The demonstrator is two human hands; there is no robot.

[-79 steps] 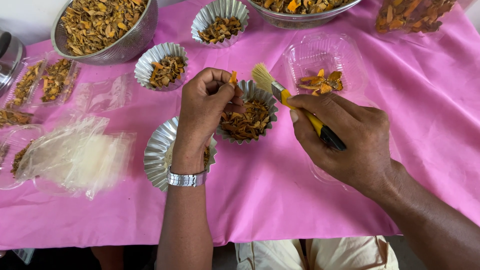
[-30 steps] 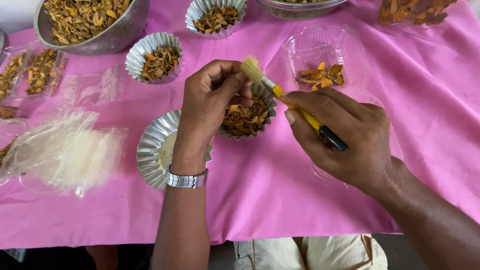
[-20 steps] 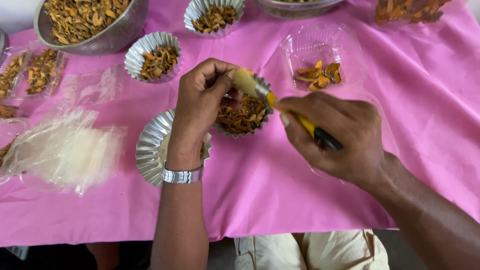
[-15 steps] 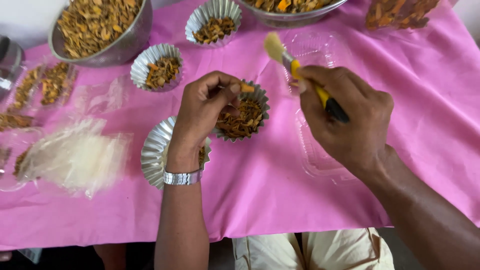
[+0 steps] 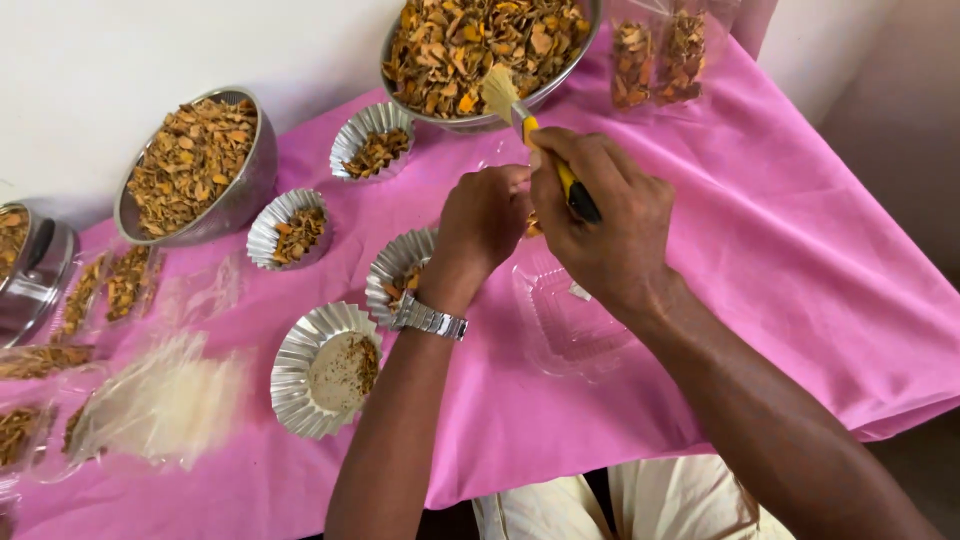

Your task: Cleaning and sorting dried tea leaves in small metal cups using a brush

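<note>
Yellow-handled brush (image 5: 530, 128) sits clenched in the right hand (image 5: 600, 215), its long axis slanting up-left, bristles over the steel bowl (image 5: 585, 35) at upper centre. Just left, the left hand (image 5: 485, 215) pinches what may be an orange chip. Clear filled packets (image 5: 660, 55) lie upper right, more at far left.
</note>
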